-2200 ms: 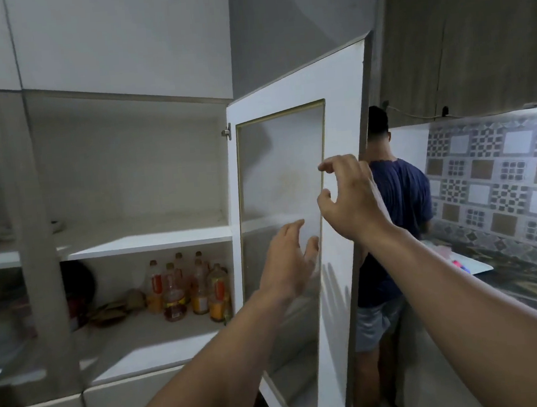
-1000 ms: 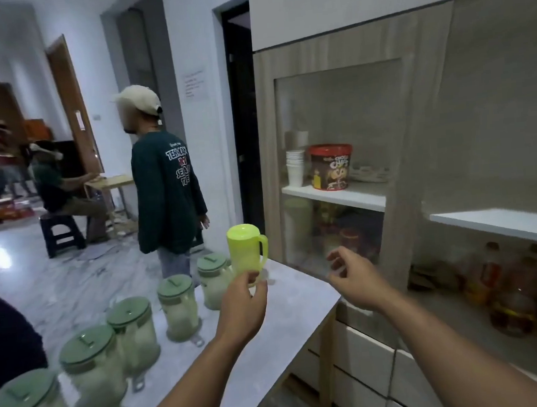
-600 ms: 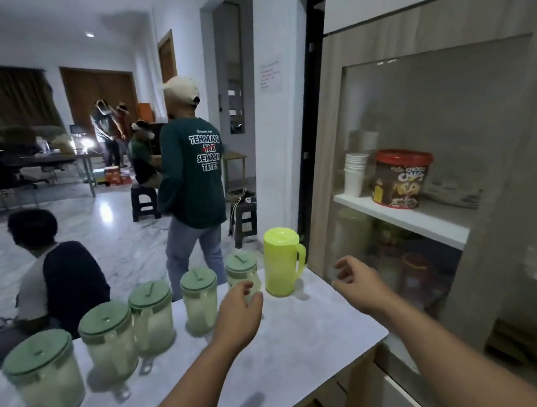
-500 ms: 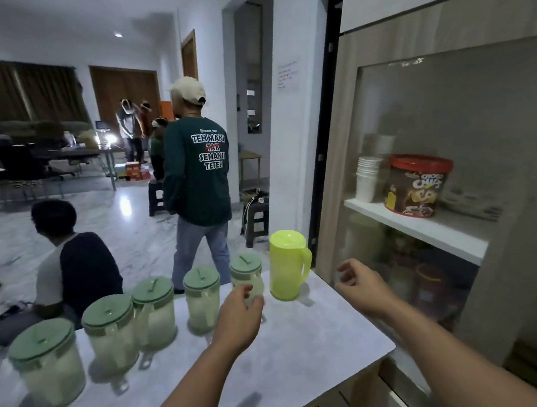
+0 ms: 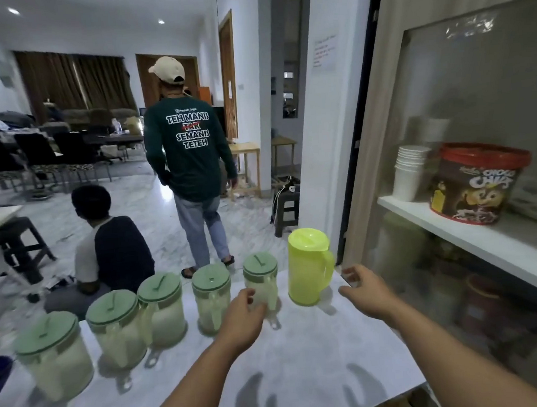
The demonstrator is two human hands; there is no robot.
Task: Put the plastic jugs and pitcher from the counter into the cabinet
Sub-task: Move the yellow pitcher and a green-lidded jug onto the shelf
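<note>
White worktop carries five jugs in a row and the pitcher at centre right. Your hands are open and empty: left hand by a jug handle, right hand beside the pitcher, ready to grasp.

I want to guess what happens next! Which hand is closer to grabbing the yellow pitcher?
Probably the right hand: it's open beside the yellow pitcher, on its handle side. The left hand is at the nearest green-lidded jug.
</note>
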